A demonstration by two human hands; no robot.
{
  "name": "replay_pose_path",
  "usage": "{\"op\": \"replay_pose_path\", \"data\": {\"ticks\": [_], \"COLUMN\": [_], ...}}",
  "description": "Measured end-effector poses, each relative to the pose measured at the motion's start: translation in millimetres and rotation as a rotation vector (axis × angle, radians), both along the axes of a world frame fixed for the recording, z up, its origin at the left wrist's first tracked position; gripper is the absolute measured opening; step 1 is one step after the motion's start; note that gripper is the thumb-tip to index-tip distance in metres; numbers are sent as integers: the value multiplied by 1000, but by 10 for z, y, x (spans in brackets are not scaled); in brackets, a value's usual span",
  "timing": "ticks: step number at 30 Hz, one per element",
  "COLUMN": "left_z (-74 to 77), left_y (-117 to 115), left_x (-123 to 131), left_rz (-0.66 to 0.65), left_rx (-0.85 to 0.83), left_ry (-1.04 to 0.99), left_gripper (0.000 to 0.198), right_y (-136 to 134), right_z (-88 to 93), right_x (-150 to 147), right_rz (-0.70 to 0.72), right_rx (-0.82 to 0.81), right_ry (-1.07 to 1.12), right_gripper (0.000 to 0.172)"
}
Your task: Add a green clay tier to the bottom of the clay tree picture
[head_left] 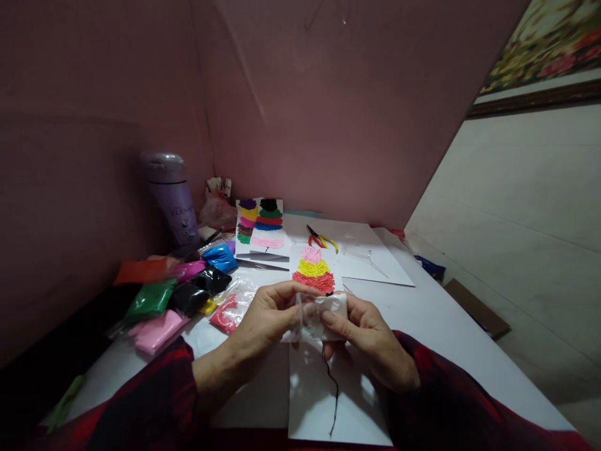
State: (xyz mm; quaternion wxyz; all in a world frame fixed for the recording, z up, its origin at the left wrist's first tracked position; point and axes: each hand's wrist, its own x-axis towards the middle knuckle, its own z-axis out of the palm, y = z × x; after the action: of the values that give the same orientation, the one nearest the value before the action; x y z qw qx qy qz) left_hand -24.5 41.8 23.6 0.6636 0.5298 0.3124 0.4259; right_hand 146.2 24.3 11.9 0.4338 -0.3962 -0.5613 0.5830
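Between my two hands I hold a small clear plastic bag (335, 305) with something white in it. My left hand (275, 313) is closed on the bag's left side, its fingers partly behind the plastic. On the other side, the thumb and fingers of my right hand (364, 329) pinch the bag. Below my hands lies a white card (312, 401) with a thin dark wavy line (336, 394) on it. The card's far part carries pink, yellow and red textured bands (313, 268); the middle is hidden by my hands and the bag.
Several bagged coloured clay packs (164, 300) lie at left, beside a purple bottle (173, 200). Two colour-banded cards (260, 228) lean at the back. Pliers with red and yellow handles (323, 239) and a white sheet (389, 260) lie farther right. A pink wall (319, 113) stands behind.
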Motion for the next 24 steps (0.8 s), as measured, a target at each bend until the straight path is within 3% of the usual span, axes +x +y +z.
{"op": "replay_pose_path", "data": {"ticks": [3,6,10,12,17,24], "left_z": [14,38,54,55,88,146], "left_y": [7,-4,-30,-32,-42,-58], "left_x": [-1,-9,-10,-4,-7,-16], "left_rz": [76,202,289,284,177,103], "left_rx": [66,179,302,305,328,217], "left_ry": [-75,-116,-37,45,122,169], "left_gripper": [25,14,5,0,13,29], "right_y": [-1,-1,5,4,11,25], "right_z": [35,60,53,43,36,32], "right_x": [-1,3,10,14,26,18], "right_rz": [-70,-112,-95,-84,-91,-75], "right_rx": [-22,-70,-75,-46,2,14], "right_ry": [40,70,82,73,23,-12], "right_gripper": [37,37,36,36,36,40]}}
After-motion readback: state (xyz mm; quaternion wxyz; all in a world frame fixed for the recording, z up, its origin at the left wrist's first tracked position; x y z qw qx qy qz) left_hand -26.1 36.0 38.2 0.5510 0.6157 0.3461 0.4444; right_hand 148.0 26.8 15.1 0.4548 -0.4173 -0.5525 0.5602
